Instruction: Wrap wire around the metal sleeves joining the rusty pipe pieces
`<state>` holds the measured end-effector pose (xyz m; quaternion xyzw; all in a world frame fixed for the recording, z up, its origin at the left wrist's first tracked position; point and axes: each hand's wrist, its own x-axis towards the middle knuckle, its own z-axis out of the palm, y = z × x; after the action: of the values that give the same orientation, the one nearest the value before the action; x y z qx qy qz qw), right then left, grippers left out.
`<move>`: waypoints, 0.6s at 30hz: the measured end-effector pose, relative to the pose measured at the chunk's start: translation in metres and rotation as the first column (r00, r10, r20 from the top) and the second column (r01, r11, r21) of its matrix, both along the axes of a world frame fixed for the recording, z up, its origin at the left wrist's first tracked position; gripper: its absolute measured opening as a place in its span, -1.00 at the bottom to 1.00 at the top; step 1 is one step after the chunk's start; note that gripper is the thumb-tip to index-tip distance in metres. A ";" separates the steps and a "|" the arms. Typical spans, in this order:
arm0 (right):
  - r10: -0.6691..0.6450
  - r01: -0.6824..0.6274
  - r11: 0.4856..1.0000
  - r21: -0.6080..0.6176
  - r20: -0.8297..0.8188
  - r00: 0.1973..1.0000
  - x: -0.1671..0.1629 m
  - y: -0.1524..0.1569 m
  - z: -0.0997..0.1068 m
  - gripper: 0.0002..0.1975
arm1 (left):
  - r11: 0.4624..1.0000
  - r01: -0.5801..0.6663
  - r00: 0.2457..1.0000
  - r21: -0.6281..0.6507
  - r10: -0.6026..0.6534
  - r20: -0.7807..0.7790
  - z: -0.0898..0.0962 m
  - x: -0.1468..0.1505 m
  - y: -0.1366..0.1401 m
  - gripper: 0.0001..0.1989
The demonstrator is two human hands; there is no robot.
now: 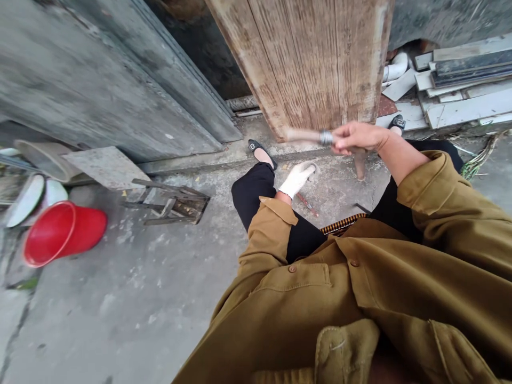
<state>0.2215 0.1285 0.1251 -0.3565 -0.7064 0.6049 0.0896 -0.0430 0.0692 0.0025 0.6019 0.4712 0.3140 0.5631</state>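
My right hand (356, 137) is closed round one end of a pale stick (302, 136) that is smeared by motion. Silvery wire (326, 137) seems wound about it, right by my fingers. Lower and to the left, my left hand (298, 177) wears a white knit glove. Its fingers are curled over near my knee, and what they hold, if anything, is hidden. Just below the glove a thin reddish tool (307, 205) lies on the concrete. Beneath my right hand a short brown wooden piece (360, 164) stands out. A weathered wooden panel (308, 58) leans upright in front of me.
Grey boards (120, 80) lean at the left. A red bucket (66, 232) lies tipped on the concrete, with a small wooden stool (176, 202) on its side nearby. White planks (468, 112) and a white pipe (397, 66) are piled at the right.
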 end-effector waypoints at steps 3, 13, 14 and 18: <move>-0.419 0.417 0.898 0.140 -0.016 0.908 0.006 0.013 -0.008 -0.58 | 0.988 0.149 0.988 -0.031 -0.147 0.046 0.000 0.003 -0.003 -0.52; 0.126 -0.394 0.904 0.168 0.775 0.619 -0.016 0.013 -0.051 -0.71 | 0.987 0.151 0.983 -0.049 -0.145 0.115 0.020 -0.003 -0.006 -0.47; 0.247 -0.432 0.900 0.064 0.741 0.624 -0.017 0.010 -0.052 -0.74 | 0.993 0.115 0.989 -0.034 -0.111 0.102 0.020 -0.005 -0.005 -0.48; 0.577 -0.515 0.816 -0.263 0.446 0.685 -0.016 -0.001 -0.037 -0.70 | 1.000 0.008 1.000 0.004 -0.008 -0.010 0.016 -0.007 -0.002 -0.61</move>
<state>0.2052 0.1279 0.0877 -0.2799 -0.7415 0.5284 -0.3043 -0.0504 0.0675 0.0187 0.6064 0.4708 0.3096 0.5610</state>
